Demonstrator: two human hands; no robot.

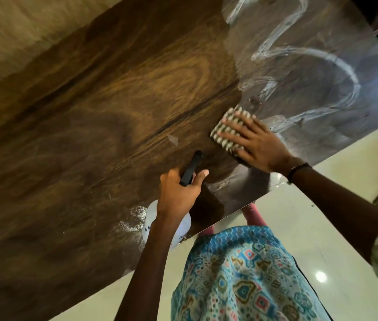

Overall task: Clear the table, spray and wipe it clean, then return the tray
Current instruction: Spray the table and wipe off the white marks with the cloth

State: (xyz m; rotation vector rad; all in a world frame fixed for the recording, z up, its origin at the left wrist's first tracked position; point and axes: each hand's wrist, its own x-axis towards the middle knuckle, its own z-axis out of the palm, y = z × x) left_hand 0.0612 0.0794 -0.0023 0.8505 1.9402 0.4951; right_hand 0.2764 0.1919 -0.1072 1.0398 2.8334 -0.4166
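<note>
Head view: right hand (256, 141) flat, fingers straight, pressing checked cloth (228, 129) on bench (114, 100) near its near edge. Left hand (181, 191) curled round sprayer (191, 169), nozzle aimed at bench middle. Wet streaks (310, 54) toward the far right corner; dry wood left of cloth, so probably wiping that way next. No tray visible.

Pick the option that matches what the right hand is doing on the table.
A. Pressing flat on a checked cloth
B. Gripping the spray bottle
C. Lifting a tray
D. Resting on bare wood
A: the right hand lies with straight fingers flat on the checked cloth on the table, while the left hand holds the spray bottle.
</note>
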